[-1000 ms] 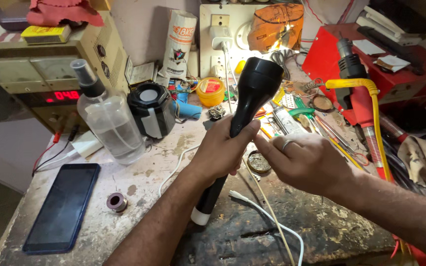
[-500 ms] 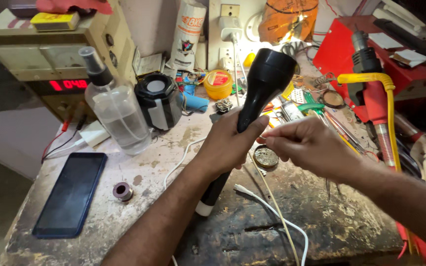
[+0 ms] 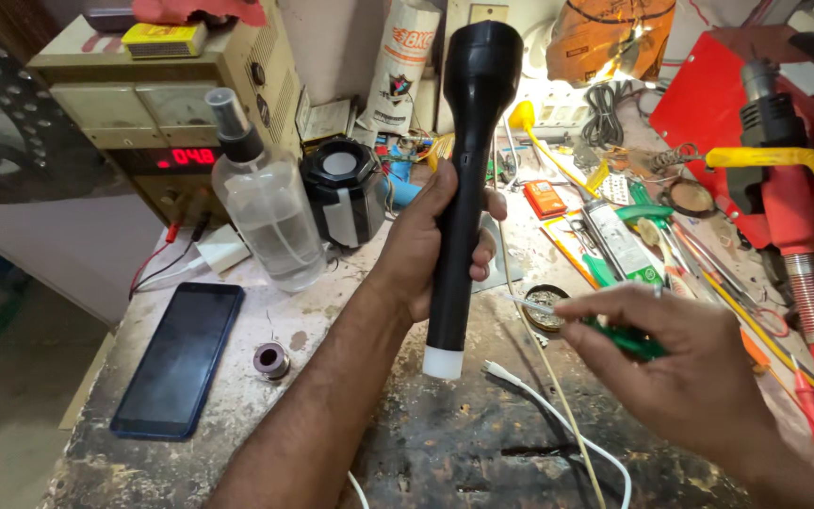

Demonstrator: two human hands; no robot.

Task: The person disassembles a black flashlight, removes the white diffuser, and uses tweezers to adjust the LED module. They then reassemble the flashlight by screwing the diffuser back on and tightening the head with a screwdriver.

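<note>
your left hand (image 3: 426,240) grips the black torch (image 3: 468,179) upright, head up; right hand (image 3: 680,363) pinches a green screwdriver (image 3: 628,339); scuffed cluttered workbench (image 3: 445,443)

Repair workshop: scarred workbench (image 3: 482,452) (tools, wires, power supply (image 3: 157,123))

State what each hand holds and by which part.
Left hand grips the long black plastic torch around its mid-barrel; right hand pinches the green-handled screwdriver by its handle.
</note>
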